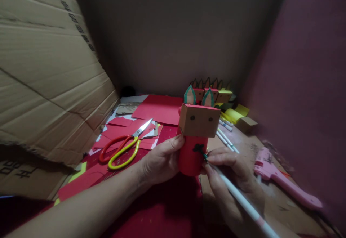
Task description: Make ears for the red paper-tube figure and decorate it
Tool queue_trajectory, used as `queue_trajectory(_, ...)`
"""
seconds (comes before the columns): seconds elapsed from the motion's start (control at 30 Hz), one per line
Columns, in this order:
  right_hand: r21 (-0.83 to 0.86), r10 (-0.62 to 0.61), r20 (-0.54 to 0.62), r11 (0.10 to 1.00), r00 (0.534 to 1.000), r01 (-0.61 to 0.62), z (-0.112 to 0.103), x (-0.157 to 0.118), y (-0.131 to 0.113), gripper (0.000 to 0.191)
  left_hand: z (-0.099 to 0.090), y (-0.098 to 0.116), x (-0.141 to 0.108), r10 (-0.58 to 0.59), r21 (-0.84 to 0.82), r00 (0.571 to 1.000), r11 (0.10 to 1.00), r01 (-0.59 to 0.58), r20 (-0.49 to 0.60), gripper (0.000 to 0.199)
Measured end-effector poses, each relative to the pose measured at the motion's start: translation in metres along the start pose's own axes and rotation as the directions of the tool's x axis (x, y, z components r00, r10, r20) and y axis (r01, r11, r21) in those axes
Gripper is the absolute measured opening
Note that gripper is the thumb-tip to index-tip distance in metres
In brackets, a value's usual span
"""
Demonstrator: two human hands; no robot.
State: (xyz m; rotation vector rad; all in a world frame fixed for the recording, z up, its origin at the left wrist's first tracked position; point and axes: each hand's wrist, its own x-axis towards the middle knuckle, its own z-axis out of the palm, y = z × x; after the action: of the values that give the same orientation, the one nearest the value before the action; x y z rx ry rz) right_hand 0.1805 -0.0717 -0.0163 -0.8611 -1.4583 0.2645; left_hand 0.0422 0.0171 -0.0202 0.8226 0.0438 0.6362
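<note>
My left hand (164,155) is wrapped round the side of a paper animal figure (186,160). Its body is a red paper tube, topped by a brown cardboard box head with two dark eye dots and two green-edged pointed ears. A dark, flower-like mark shows on the tube's front. Between the thumb and fingers of my right hand (232,173) is a white marker pen (240,198), its dark tip at the lower right of that mark. The figure stands nearly upright in my grasp, and its far side is hidden.
Red-and-yellow-handled scissors (124,148) lie on red paper pieces at left. A pink glue gun (283,184) rests on cardboard at right. Several similar figures (211,94), yellow paper (234,115) and more markers (225,139) are behind. A large cardboard sheet (48,68) stands at left.
</note>
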Motion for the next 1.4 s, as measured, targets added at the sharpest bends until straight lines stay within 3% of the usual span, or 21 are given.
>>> queue_trajectory(0.47,-0.012,0.01,0.05,1.0,0.999,-0.009,-0.0043,-0.0025,0.0007,0.026,0.0022,0.0003,0.0006,-0.007,-0.001,1.0,1.0,0.007,-0.005,0.039)
queue_trajectory(1.07,-0.037,0.011,0.011,0.999,1.0,-0.011,-0.0034,-0.0004,-0.0045,0.028,-0.0008,-0.0004,0.001,-0.01,-0.024,0.999,1.0,0.011,0.046,0.037)
queue_trajectory(1.4,-0.052,0.086,-0.034,0.995,0.996,-0.088,-0.0029,-0.0016,-0.0071,0.02,0.0002,-0.0001,0.0013,-0.009,0.001,0.998,1.0,0.009,0.066,0.042)
